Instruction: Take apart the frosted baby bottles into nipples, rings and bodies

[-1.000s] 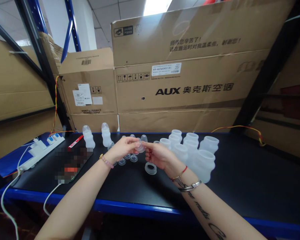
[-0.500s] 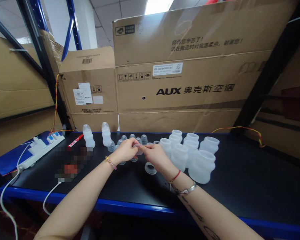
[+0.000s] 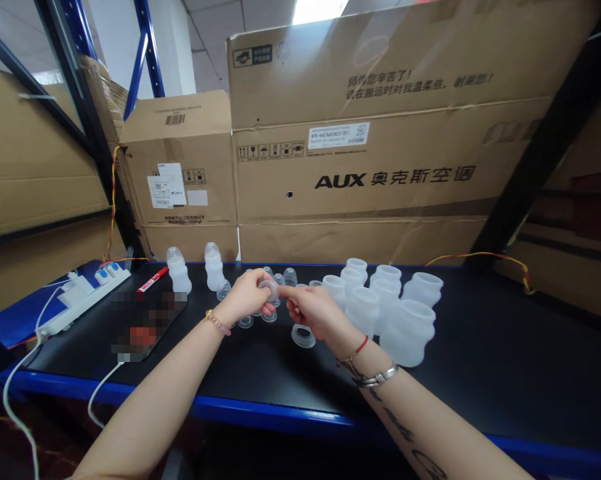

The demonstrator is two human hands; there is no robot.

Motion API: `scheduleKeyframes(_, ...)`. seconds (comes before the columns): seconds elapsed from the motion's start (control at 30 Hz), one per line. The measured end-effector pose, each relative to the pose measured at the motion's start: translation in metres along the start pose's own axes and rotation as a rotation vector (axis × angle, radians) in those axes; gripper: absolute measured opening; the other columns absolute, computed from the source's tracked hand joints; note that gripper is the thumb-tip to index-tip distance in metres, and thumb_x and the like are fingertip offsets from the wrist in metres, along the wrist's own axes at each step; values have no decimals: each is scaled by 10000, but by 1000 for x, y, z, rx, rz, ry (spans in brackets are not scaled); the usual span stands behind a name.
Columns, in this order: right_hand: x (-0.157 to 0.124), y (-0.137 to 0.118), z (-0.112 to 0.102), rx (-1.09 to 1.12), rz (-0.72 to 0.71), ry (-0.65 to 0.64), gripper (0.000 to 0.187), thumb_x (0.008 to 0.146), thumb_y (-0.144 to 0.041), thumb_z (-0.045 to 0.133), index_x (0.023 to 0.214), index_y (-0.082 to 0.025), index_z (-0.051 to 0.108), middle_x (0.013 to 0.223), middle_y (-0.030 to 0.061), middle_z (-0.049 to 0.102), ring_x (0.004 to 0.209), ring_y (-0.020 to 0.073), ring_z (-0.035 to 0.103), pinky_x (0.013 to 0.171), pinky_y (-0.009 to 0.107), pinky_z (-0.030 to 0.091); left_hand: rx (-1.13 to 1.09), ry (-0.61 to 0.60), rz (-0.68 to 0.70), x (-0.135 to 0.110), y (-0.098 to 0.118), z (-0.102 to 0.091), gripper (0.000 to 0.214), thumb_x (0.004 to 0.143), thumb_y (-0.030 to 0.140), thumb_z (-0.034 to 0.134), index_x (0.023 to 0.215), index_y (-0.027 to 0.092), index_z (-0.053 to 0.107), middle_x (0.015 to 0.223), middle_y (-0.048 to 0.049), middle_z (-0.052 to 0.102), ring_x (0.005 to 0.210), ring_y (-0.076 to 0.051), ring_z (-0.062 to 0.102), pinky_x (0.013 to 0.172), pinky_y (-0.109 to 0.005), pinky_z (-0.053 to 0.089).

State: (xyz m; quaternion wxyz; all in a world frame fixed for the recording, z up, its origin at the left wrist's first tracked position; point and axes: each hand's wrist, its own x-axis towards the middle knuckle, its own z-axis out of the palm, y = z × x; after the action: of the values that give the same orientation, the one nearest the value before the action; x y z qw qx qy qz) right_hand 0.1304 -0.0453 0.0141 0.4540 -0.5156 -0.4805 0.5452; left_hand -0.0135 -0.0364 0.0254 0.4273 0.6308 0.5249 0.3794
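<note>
One small translucent ring (image 3: 269, 289) is near the centre of the frame, gripped between the thumb and fingers of our left hand (image 3: 247, 293). We judge it very light, probably smooth and a little slippery, perhaps with some give; its rim looks the best place to take hold, pinched gently so that it neither bends nor slides away. Our right hand (image 3: 314, 308) points its index finger leftward at the ring's right edge, the other fingers curled in; whether those hold anything we cannot tell. Our left forearm (image 3: 155, 387) and right forearm (image 3: 425, 413) slant inward from the lower edge, both hands raised above the black tabletop (image 3: 260, 380). Just below the right hand, a second ring (image 3: 303, 336) lies flat, and frosted open bottles (image 3: 407, 333) stand right of centre.
</note>
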Motion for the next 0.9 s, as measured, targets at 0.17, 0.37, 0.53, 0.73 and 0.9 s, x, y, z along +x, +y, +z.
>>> scheduleKeyframes(0.17, -1, -5, -3, -17, 3, -29, 414, 682, -363, 774, 435, -185, 493, 449, -23, 460, 420, 65, 362, 397, 221, 221, -168, -25, -62, -2, 6, -4, 223, 766, -25, 496, 862, 117, 637, 630, -2, 651, 497, -82, 633, 525, -175, 525)
scheduleKeyframes(0.37, -6, -18, -6, 149, 164, -71, 357, 721, -216, 751, 497, -170, 476, 441, -56, 425, 419, 42, 320, 412, 190, 218, -290, -131, -133, -4, 11, -7, 242, 754, -36, 498, 865, 81, 677, 663, -43, 682, 580, -107, 679, 592, -184, 556)
scheduleKeyframes(0.53, -4, -20, -8, 215, 229, -120, 363, 753, -207, 723, 523, -181, 444, 421, -79, 355, 423, 46, 268, 432, 201, 208, -410, -230, -197, -6, 16, -9, 225, 789, 2, 547, 959, 86, 668, 713, -63, 692, 616, -120, 698, 626, -199, 578)
scheduleKeyframes(0.73, 1, -13, -8, 252, 195, -97, 358, 733, -234, 737, 544, -193, 435, 435, -75, 353, 454, 61, 260, 472, 243, 192, -324, -134, -129, -4, 11, -11, 148, 765, 113, 700, 871, 129, 598, 677, -27, 672, 581, -128, 688, 544, -197, 555)
scheduleKeyframes(0.9, 5, -10, -8, 308, 212, -158, 360, 723, -241, 746, 554, -198, 431, 432, -86, 329, 456, 64, 241, 483, 249, 194, -209, 41, -21, -8, 10, -6, 196, 763, 77, 683, 849, 154, 524, 658, 9, 642, 528, -137, 679, 490, -204, 534)
